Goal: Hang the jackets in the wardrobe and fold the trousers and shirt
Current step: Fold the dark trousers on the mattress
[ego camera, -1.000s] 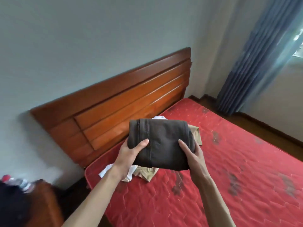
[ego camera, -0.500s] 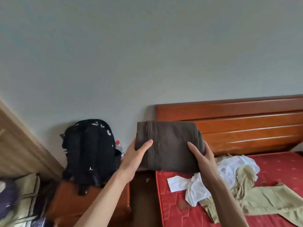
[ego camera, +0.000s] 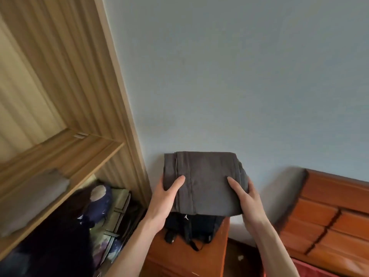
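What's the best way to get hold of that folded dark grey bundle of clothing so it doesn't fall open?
Probably by its two short ends, coming from both sides at once, as here: the left hand and right hand grip the folded grey garment with thumbs on top and fingers beneath. It is a flat, soft rectangle of stacked layers, so pinching both ends likely keeps the folds together and level.

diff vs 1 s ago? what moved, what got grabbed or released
The person turned left, carrying the folded dark trousers from over the bed toward the open wardrobe. Nothing grabbed or released: left hand and right hand hold its two sides as before.
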A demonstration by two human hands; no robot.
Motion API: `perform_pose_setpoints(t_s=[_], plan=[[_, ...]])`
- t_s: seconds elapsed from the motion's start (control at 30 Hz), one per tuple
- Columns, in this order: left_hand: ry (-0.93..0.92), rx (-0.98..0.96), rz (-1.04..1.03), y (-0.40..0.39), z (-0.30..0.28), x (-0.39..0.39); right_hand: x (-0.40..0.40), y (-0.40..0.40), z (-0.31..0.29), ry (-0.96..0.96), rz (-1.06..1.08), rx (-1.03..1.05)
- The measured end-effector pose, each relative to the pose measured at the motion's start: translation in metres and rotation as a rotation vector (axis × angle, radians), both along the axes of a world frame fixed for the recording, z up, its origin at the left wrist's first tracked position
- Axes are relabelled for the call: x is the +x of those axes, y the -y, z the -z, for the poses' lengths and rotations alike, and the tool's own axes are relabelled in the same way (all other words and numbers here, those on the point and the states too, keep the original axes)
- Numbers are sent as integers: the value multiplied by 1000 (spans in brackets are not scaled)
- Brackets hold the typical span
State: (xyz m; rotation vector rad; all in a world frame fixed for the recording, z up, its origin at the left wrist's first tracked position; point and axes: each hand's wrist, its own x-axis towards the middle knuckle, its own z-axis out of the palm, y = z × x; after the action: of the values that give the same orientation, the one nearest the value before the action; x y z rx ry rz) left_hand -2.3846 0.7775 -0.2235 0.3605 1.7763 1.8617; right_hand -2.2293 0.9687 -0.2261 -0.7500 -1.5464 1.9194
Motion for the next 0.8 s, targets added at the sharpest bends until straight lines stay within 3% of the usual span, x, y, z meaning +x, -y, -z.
perform_pose_setpoints(t_s=[0.4,0.8], plan=[[17,48,-499,109,-1,-105,-208,61,3,39,-490,-81],[56,60,-1036,193,6,-141,-366,153,19,61,-928,-93]])
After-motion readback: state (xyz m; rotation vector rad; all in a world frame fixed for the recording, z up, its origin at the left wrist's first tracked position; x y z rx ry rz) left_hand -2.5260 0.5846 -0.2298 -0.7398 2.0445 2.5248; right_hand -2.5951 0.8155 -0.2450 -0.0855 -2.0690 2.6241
